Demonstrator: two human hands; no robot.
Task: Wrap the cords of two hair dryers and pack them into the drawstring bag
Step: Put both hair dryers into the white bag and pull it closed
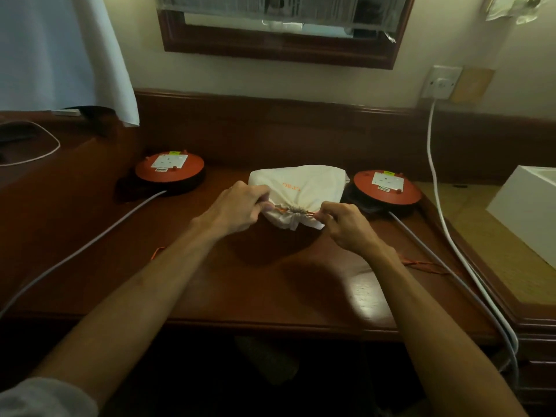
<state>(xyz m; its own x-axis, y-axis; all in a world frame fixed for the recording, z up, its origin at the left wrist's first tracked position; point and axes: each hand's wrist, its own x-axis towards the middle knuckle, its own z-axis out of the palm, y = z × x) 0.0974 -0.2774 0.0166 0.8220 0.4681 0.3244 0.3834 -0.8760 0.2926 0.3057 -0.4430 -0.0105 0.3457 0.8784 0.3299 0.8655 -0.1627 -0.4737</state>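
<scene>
A cream drawstring bag (304,188) with orange lettering lies bulging in the middle of the wooden desk (240,284). Its mouth is gathered tight and faces me. My left hand (237,209) pinches the orange drawstring (281,208) on the left side of the gathered mouth. My right hand (346,225) pinches the same cord on the right side. Loose orange cord ends trail on the desk behind both wrists, at the right (421,264) and the left (158,251). No hair dryer is visible; the bag hides its contents.
Two round orange cable reels with sockets flank the bag, one on the left (170,171) and one on the right (386,188), each with a grey cable running toward me. A white cable (436,188) hangs from a wall socket. A white box (529,212) stands at far right.
</scene>
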